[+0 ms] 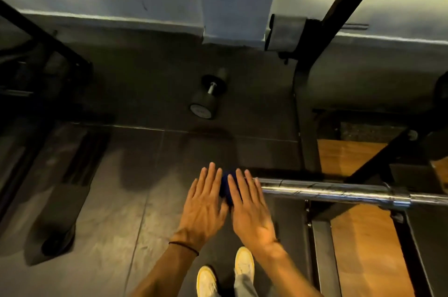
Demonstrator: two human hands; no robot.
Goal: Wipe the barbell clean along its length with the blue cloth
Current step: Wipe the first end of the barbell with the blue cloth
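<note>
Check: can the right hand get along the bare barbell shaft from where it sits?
Probably yes. The right hand lies flat with the left hand over the blue cloth at the barbell end. The chrome shaft running right shows nothing on it up to the collar, so the way looks free.

There is one view only, from a camera on the person's head, looking steeply down and forward. It sits close above both outstretched hands and takes in the floor (135, 212), the person's shoes (244, 263), and the far wall (121, 1) at the frame's top.
</note>
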